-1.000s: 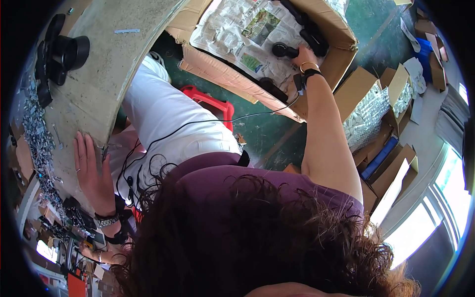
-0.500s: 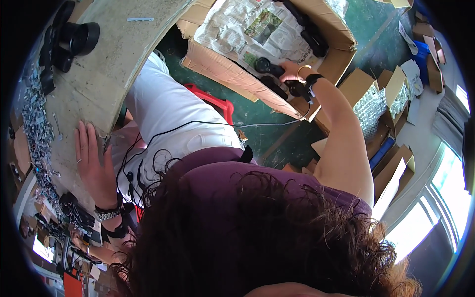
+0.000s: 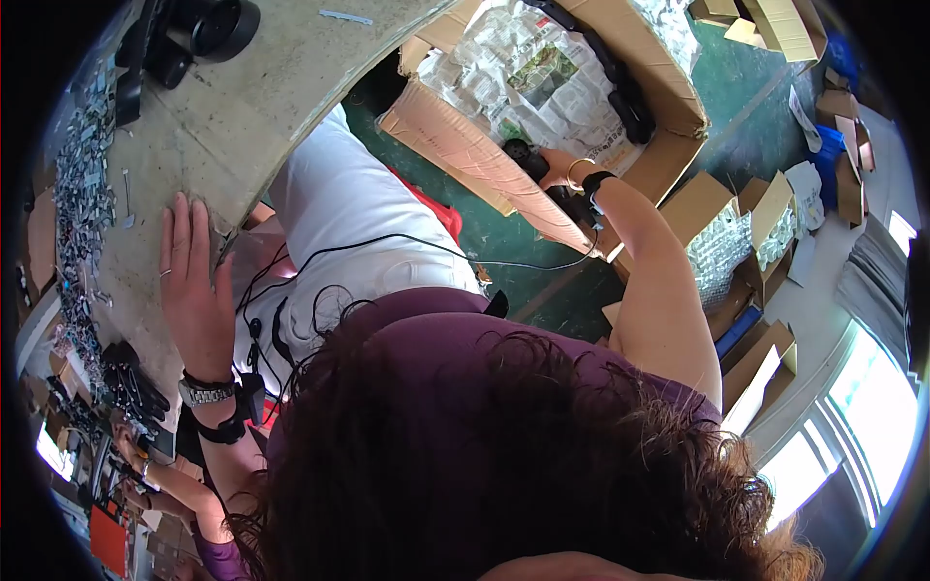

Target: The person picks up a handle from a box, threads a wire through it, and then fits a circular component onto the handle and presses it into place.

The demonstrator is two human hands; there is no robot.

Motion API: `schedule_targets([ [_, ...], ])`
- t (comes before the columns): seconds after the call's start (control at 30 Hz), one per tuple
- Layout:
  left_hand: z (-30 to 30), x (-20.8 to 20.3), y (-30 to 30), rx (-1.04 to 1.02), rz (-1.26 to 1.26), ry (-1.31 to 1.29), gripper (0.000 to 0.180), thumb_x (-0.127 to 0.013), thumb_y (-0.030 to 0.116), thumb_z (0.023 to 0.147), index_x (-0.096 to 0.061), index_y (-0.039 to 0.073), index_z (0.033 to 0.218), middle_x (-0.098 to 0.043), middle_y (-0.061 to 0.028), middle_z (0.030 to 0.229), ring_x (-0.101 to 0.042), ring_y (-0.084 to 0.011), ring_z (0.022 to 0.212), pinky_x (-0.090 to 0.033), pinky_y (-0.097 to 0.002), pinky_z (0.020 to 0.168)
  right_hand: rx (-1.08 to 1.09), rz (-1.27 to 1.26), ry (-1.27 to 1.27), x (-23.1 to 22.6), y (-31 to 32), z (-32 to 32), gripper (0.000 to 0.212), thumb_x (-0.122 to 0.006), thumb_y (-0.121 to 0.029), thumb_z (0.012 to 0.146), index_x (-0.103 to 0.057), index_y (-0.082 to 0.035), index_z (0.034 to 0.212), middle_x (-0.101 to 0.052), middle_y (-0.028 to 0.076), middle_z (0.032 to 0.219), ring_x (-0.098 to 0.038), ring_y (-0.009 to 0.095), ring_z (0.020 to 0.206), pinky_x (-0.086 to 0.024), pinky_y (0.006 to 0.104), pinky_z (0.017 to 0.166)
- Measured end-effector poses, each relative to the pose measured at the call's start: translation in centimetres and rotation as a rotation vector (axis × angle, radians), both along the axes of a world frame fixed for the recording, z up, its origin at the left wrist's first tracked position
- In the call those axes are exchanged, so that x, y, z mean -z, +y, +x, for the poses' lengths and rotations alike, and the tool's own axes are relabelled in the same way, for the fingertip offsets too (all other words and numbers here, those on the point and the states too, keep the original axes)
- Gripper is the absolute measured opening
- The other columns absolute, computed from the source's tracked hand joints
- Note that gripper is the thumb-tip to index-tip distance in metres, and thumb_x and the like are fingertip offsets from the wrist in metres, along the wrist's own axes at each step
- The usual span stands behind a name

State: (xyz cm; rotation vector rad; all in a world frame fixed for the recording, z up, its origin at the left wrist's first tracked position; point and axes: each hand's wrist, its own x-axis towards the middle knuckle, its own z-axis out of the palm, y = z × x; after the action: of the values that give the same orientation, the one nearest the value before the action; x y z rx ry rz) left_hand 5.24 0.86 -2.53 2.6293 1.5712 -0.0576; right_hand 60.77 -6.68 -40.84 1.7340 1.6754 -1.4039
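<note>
Two hands: both in view, one working inside the carton, one braced on the table.
Black part (image 3: 520,155): small, dark, rounded item lying on the newspaper lining, just beside the near flap of the cardboard carton (image 3: 668,92); exact kind cannot be told.
Right hand (image 3: 557,167): reaches into the carton; fingers curl at the black part, touching it. Whether the grasp is fully closed cannot be told, since the wrist hides the palm.
Handling judgement: the part looks rigid and compact, probably moulded plastic or rubber, light enough for one hand; not fragile in appearance. Best taken across its rounded body, with fingertips kept off the loose paper beneath, which would slip.
Newspaper lining (image 3: 528,73): crumpled sheets covering the carton floor, under the part.
Other black parts (image 3: 620,87): a row along the far wall of the carton.
Left hand (image 3: 194,290): spread flat, palm down and empty, on the edge of the grey table (image 3: 262,87), well apart from the carton.
Black cable (image 3: 387,242): runs from the carton side across the white clothing.
</note>
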Motion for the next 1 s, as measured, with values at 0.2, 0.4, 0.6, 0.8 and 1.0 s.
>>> schedule_targets([
  [0.2,0.7,-0.4,0.1,-0.04,0.001,-0.004,0.061,-0.062,0.011,0.093,-0.044,0.004,0.151,-0.039,-0.0156,0.16,-0.035,-0.0395,0.147,-0.038,-0.0463,0.115,0.022,0.103,0.014,-2.4,0.1,-0.4,0.063,-0.084,-0.021,0.061,-0.063,-0.008,0.118,-0.07,0.022,0.111,-0.066,0.041,0.109,-0.052,0.0454,0.093],
  [0.4,-0.3,-0.8,-0.6,-0.083,0.021,-0.048,0.071,-0.067,0.001,0.084,-0.043,0.002,0.151,-0.037,-0.017,0.16,-0.035,-0.0385,0.147,-0.036,-0.0434,0.117,0.564,0.293,0.19,-11.6,0.3,5.9,0.065,-0.084,-0.012,0.068,-0.062,-0.006,0.13,-0.072,0.007,0.104,-0.069,0.024,0.093,-0.055,0.0388,0.082],
  [0.6,-1.2,-0.3,-0.7,-0.047,0.106,-0.102,0.055,-0.054,0.006,0.091,-0.046,-0.001,0.145,-0.043,-0.0203,0.154,-0.041,-0.0435,0.141,-0.038,-0.0485,0.116,1.02,0.386,0.668,-32.1,6.8,-1.3,0.043,-0.074,-0.005,0.084,-0.061,-0.005,0.125,-0.067,0.002,0.096,-0.066,0.013,0.085,-0.055,0.0256,0.069],
  [0.8,-1.9,0.5,-0.7,-0.016,0.184,-0.106,0.053,-0.053,0.008,0.092,-0.047,-0.003,0.143,-0.044,-0.0201,0.152,-0.041,-0.0441,0.14,-0.038,-0.0498,0.115,1.069,0.459,1.098,-40.6,16.5,-17.9,0.024,-0.066,-0.01,0.095,-0.065,-0.001,0.117,-0.07,0.005,0.092,-0.068,0.017,0.079,-0.058,0.0319,0.069],
  [1.0,-4.2,0.0,-2.2,0.058,0.065,-0.307,0.068,-0.07,0.012,0.085,-0.045,0.004,0.148,-0.042,-0.0181,0.155,-0.042,-0.0401,0.141,-0.038,-0.0479,0.115,1.229,0.291,1.144,-39.3,21.1,-33.2,0.021,-0.077,-0.009,0.088,-0.066,-0.004,0.105,-0.07,0.006,0.097,-0.068,0.02,0.082,-0.057,0.0351,0.073],
])
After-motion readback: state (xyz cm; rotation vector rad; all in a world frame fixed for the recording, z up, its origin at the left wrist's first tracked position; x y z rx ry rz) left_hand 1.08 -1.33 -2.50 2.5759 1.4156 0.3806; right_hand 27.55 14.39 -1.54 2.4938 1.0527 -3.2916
